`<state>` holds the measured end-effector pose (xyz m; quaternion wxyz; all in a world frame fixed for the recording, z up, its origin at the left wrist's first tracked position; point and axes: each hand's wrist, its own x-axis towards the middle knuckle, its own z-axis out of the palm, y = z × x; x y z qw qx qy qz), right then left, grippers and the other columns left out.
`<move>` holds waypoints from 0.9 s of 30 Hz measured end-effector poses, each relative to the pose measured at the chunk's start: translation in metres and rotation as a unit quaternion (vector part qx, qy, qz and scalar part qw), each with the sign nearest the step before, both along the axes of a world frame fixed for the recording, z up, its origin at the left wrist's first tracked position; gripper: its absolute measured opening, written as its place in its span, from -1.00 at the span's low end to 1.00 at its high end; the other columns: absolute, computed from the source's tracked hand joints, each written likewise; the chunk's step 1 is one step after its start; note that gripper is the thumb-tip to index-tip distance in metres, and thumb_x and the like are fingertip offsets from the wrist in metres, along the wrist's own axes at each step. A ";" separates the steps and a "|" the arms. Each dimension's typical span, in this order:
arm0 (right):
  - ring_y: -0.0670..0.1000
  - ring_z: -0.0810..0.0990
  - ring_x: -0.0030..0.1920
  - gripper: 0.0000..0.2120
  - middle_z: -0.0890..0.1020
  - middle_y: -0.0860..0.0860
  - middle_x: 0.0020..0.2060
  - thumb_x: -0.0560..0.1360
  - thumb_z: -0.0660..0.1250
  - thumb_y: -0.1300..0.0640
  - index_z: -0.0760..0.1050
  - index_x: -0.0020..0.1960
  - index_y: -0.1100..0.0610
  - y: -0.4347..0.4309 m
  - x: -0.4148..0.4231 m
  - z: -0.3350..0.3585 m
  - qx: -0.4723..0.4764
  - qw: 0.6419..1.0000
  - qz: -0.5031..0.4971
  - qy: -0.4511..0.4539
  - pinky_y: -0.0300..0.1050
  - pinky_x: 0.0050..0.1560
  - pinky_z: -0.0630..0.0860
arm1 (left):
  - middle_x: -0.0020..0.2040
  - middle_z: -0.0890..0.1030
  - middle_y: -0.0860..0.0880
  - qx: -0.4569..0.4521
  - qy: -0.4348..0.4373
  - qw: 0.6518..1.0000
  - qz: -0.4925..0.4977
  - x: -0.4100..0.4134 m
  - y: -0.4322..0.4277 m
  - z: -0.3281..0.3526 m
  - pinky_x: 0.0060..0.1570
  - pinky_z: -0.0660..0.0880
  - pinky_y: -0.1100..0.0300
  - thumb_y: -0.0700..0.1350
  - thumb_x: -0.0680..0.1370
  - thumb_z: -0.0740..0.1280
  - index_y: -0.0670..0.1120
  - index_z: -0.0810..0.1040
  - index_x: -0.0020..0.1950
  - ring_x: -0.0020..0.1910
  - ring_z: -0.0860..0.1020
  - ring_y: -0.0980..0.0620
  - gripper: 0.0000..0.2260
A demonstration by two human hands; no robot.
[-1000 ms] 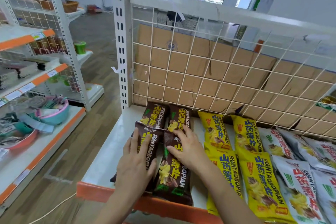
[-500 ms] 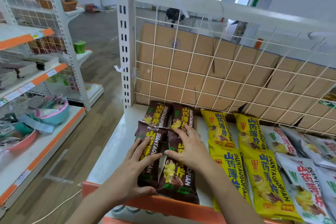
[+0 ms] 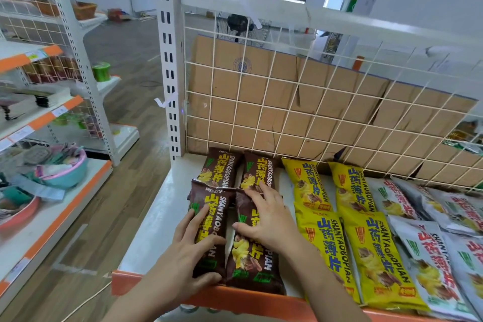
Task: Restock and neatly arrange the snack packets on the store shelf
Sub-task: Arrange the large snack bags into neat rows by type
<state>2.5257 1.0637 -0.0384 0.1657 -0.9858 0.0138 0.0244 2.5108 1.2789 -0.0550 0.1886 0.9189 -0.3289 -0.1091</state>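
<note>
Four brown snack packets lie in two rows at the left end of the white shelf. My left hand rests with spread fingers on the front-left brown packet, its thumb by the packet's near end at the orange shelf lip. My right hand presses flat on the front-right brown packet, fingertips reaching the back-right brown packet. The back-left brown packet is untouched. Yellow packets lie in two columns just right of my right hand.
White-grey packets fill the shelf's right end. A wire grid backed by cardboard closes the rear. A strip of bare shelf runs left of the brown packets. Across the aisle stands another rack with bowls.
My left hand has turned and slid down the front-left brown packet toward the shelf lip. My right hand stays pressed on the front-right packet.
</note>
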 end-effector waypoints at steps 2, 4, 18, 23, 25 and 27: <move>0.03 -0.07 0.51 -0.20 -0.04 -0.02 0.52 0.38 0.28 -0.33 0.06 0.50 -0.09 0.000 0.000 0.000 0.008 1.000 0.000 0.001 0.07 0.44 0.12 | 0.27 -0.53 0.35 -0.011 0.008 1.000 -0.009 0.002 0.001 -0.002 0.42 0.14 0.12 0.39 0.38 0.23 0.40 0.19 0.21 0.18 -0.60 0.38 -0.56; 0.02 -0.05 0.51 -0.19 -0.02 -0.03 0.52 0.36 0.26 -0.37 0.08 0.49 -0.09 -0.001 0.000 0.001 0.034 0.999 -0.015 -0.011 0.07 0.45 0.12 | 0.36 -0.42 0.34 -0.055 0.020 0.998 -0.004 0.006 0.003 -0.002 0.45 0.01 0.06 0.57 0.24 0.08 0.45 0.17 0.20 0.31 -0.50 0.33 -0.44; 0.21 0.18 0.45 -0.27 -0.03 0.05 0.52 0.45 0.28 -0.21 0.04 0.51 -0.06 -0.013 0.062 0.004 0.084 0.990 -0.116 0.015 0.02 0.38 0.24 | 0.47 0.19 -0.10 -0.175 0.114 0.958 0.196 0.113 -0.044 0.010 0.34 0.26 0.13 0.07 0.50 0.35 -0.04 0.23 0.48 0.34 0.37 -0.06 -0.40; 0.19 0.20 0.45 -0.28 -0.03 0.03 0.52 0.44 0.32 -0.15 0.09 0.50 -0.06 -0.018 0.069 0.000 0.086 0.990 -0.107 0.013 0.01 0.38 0.28 | 0.45 0.24 -0.08 -0.164 0.085 0.962 0.203 0.109 -0.047 0.008 0.30 0.33 0.12 0.08 0.49 0.35 -0.05 0.27 0.46 0.28 0.43 -0.04 -0.41; 0.17 0.22 0.44 -0.28 -0.02 0.02 0.52 0.43 0.32 -0.13 0.10 0.50 -0.07 -0.019 0.070 0.000 0.092 0.991 -0.101 0.011 0.01 0.37 0.29 | 0.46 0.22 -0.06 -0.155 0.077 0.962 0.210 0.107 -0.050 0.007 0.31 0.32 0.10 0.10 0.50 0.34 -0.05 0.26 0.46 0.32 0.39 -0.04 -0.41; 0.17 0.20 0.45 -0.29 -0.02 0.02 0.52 0.44 0.31 -0.12 0.09 0.50 -0.06 -0.019 0.070 -0.001 0.090 0.991 -0.102 0.006 0.01 0.38 0.28 | 0.46 0.22 -0.05 -0.155 0.066 0.961 0.221 0.106 -0.053 0.007 0.31 0.30 0.10 0.10 0.50 0.33 -0.05 0.27 0.46 0.36 0.34 -0.04 -0.41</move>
